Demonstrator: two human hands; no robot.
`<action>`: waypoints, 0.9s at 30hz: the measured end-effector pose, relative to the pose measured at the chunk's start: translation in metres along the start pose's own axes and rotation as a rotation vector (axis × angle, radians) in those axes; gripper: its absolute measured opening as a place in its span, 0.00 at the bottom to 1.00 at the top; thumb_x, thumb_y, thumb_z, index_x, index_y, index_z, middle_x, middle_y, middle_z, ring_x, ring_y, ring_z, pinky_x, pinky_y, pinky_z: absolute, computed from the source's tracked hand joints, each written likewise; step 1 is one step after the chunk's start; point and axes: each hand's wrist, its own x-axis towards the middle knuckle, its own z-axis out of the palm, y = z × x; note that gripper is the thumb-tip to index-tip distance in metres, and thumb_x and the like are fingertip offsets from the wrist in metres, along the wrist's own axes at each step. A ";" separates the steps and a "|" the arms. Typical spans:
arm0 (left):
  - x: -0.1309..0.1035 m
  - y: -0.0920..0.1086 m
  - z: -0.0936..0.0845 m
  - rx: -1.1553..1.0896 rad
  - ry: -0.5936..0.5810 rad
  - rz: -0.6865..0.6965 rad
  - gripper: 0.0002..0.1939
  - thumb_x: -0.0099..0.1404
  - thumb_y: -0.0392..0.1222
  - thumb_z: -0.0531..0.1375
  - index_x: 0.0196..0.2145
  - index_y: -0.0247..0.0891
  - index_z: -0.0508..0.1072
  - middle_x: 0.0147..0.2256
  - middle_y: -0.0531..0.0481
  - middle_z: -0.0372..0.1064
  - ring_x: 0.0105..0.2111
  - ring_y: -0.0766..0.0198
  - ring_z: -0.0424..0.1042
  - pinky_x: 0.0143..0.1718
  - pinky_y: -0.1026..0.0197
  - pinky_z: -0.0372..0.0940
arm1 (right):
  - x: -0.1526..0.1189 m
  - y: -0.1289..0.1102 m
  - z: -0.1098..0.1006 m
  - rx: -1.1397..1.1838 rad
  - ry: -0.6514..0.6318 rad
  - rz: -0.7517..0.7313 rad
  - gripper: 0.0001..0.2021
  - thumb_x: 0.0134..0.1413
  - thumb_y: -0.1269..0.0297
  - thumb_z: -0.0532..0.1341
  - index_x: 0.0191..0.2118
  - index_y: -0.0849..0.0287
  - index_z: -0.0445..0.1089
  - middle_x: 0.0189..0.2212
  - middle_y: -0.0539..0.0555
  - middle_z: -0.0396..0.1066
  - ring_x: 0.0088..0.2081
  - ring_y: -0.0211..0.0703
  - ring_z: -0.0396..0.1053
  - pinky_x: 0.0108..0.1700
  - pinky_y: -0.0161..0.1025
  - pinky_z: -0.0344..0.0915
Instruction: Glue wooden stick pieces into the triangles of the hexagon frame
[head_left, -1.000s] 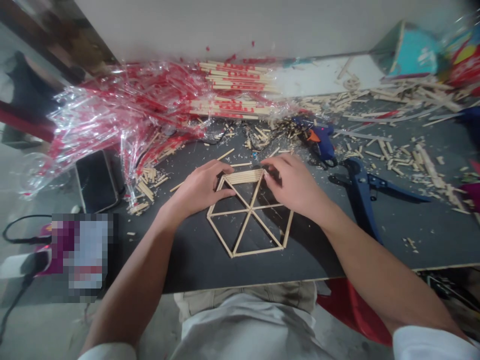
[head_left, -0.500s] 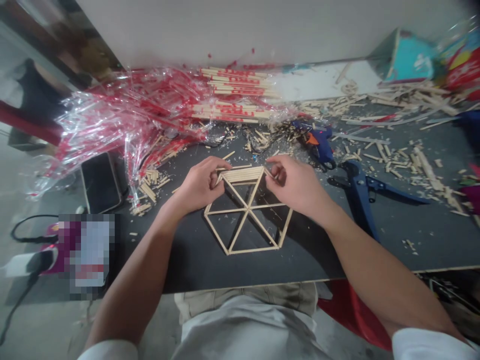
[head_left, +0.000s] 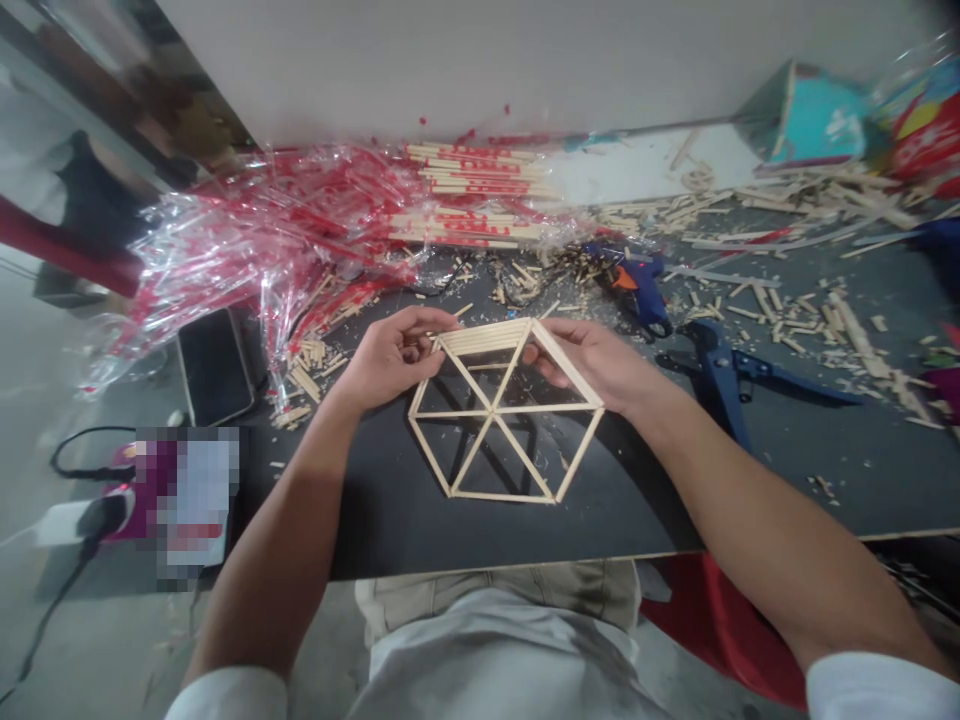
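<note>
A hexagonal stick frame [head_left: 493, 410] with spokes meeting at its centre is tilted over the dark tabletop, its shadow showing beneath. Several sticks lie side by side along its far edge, filling part of that triangle. My left hand [head_left: 394, 355] pinches the far left corner between thumb and fingers. At the far right side, my right hand [head_left: 592, 360] grips the frame from behind and below; its curled fingers show through the openings, and the right edge stick passes in front of it.
Crinkled red and clear wrappers [head_left: 300, 210] and bundled sticks [head_left: 480, 170] lie at the back. Right of the frame are a blue glue gun [head_left: 639, 285], blue cutters [head_left: 724, 385] and scattered stick offcuts [head_left: 795, 310]. A phone [head_left: 217, 368] and plugged cables [head_left: 97, 515] are at left.
The frame's far right side has been raised and tilted. My right hand has shifted from the far right corner to behind the right edge; my left hand keeps its corner.
</note>
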 end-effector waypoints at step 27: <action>-0.001 -0.010 0.012 0.128 -0.187 0.042 0.14 0.57 0.38 0.63 0.42 0.36 0.80 0.46 0.45 0.79 0.27 0.73 0.67 0.28 0.68 0.63 | 0.004 0.011 -0.039 -1.094 0.546 -0.513 0.04 0.65 0.65 0.61 0.37 0.55 0.72 0.41 0.60 0.70 0.38 0.51 0.73 0.46 0.52 0.72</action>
